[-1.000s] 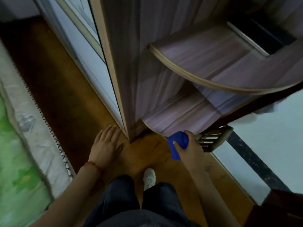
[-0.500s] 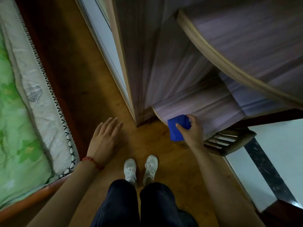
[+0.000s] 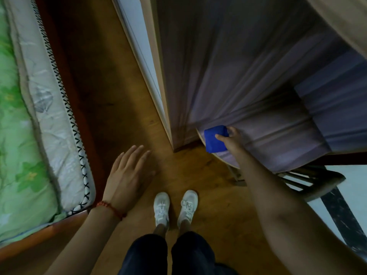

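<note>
Items counted: two hands, one cloth, two shoes, one bracelet, one shelving unit with three shelf levels in view, one bed, one rack.

The right hand (image 3: 231, 139) grips the small folded bright-blue cloth (image 3: 215, 138), thumb on its upper side and fingers curled round its edge. The cloth lies on the front left corner of the lowest curved shelf (image 3: 278, 139) of the purple-grey wood-grain corner shelving unit (image 3: 208, 66). Its lower part overlaps the shelf's tan edge band. The second shelf level (image 3: 337, 96) shows to the right, and the tan rim of the top level (image 3: 349, 22) at the upper right corner.

The left hand (image 3: 127, 175) holds nothing. Its fingers are straight and slightly spread, palm down, above the brown wooden floor (image 3: 111, 96). A red beaded bracelet (image 3: 111, 208) sits on that wrist.

Two white lace-up shoes (image 3: 161, 207) stand side by side on the floor, toes toward the unit, below dark trouser legs (image 3: 190, 253).

Contents: the lowest shelf carries the cloth and the hand on it. The dark slatted wooden rack (image 3: 309, 181) stands on the floor under that shelf's right end; what it holds cannot be told.

The bed with a green floral quilt and white quilted mattress edge (image 3: 59, 126) runs along the left.
</note>
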Demonstrator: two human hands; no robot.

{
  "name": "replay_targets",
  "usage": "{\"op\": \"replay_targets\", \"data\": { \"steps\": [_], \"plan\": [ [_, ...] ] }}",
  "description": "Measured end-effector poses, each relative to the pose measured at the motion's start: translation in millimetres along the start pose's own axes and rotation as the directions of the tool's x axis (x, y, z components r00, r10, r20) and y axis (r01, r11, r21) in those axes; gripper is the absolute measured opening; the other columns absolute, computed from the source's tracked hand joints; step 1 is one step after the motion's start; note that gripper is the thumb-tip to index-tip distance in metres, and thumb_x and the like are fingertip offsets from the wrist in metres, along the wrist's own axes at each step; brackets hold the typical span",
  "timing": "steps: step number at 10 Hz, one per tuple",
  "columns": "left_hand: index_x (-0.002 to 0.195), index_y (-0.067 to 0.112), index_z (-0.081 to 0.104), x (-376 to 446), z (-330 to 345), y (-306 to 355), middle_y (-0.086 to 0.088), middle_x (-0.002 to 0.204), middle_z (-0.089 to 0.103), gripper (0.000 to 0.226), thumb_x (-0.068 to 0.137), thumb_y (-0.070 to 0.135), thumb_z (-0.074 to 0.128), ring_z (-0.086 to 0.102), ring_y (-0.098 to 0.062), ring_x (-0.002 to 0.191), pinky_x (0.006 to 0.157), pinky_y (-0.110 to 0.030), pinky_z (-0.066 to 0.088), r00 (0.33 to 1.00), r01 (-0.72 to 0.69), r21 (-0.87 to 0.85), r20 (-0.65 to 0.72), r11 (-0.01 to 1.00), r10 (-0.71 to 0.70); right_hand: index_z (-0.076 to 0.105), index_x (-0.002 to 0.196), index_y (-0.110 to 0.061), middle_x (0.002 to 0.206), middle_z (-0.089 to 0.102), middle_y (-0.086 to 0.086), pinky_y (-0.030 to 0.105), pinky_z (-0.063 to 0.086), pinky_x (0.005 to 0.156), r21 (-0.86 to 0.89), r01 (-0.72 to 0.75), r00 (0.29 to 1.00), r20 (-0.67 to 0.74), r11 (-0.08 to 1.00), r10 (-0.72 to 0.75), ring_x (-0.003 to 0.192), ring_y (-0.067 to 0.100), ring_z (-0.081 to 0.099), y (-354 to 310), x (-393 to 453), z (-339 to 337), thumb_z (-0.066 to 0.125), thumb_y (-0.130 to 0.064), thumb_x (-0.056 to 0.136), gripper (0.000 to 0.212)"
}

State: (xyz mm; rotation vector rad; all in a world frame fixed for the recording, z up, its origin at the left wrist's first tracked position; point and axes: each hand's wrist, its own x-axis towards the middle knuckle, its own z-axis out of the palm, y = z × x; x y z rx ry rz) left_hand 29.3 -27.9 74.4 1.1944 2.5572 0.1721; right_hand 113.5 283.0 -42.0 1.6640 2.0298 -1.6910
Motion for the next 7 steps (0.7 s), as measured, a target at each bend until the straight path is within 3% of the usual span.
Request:
{"op": "replay_targets", "data": {
  "steps": [2,5,6,7],
  "plan": [
    [0.126,0.002,0.052,-7.5,16.6,-3.9,-0.023,0.127,0.054,0.069,0.099,0.053,0.013,0.043,-0.037,0.121,0.094,-0.053,0.036,0.998,0.055,-0.012,-0.026,0.998,-0.055,0.042,0.128,0.005,0.136,0.045,0.022,0.033,0.039,0.094,-0.006,0.035,0.999,0.011,0.999,-0.035,0.125,0.032,0.043,2.0,30.9,14.0,0.065,0.002,0.080,0.053],
    [0.124,0.001,0.054,-14.0,23.0,-3.6,-0.024,0.126,0.055,0.071,0.099,0.053,0.012,0.046,-0.039,0.119,0.093,-0.052,0.036,0.996,0.084,-0.031,-0.034,0.996,-0.085,0.047,0.125,0.002,0.126,0.054,0.022,0.039,0.041,0.092,-0.286,0.146,0.987,-0.018,0.947,-0.157,0.116,0.035,0.050,-0.8,33.9,8.2,0.065,-0.008,0.082,0.047],
    [0.124,0.002,0.055,-16.3,20.3,-4.4,-0.023,0.126,0.055,0.068,0.098,0.053,0.017,0.048,-0.040,0.118,0.093,-0.052,0.036,0.997,0.059,-0.023,-0.057,0.998,-0.060,0.048,0.126,-0.005,0.125,0.056,0.020,0.048,0.044,0.093,-0.463,0.235,0.963,-0.005,0.855,-0.268,0.115,0.038,0.051,-2.0,17.3,-0.6,0.064,-0.017,0.082,0.047],
    [0.124,0.001,0.056,-19.8,17.0,-6.3,-0.024,0.126,0.055,0.059,0.091,0.045,0.033,0.050,-0.042,0.118,0.094,-0.053,0.035,0.996,0.058,-0.011,-0.072,0.998,-0.059,0.045,0.130,-0.009,0.131,0.052,0.018,0.045,0.041,0.095,-0.653,0.362,0.896,0.047,0.665,-0.441,0.118,0.037,0.047,-13.1,-27.8,-10.9,0.059,-0.022,0.086,0.049]
  ]
}}
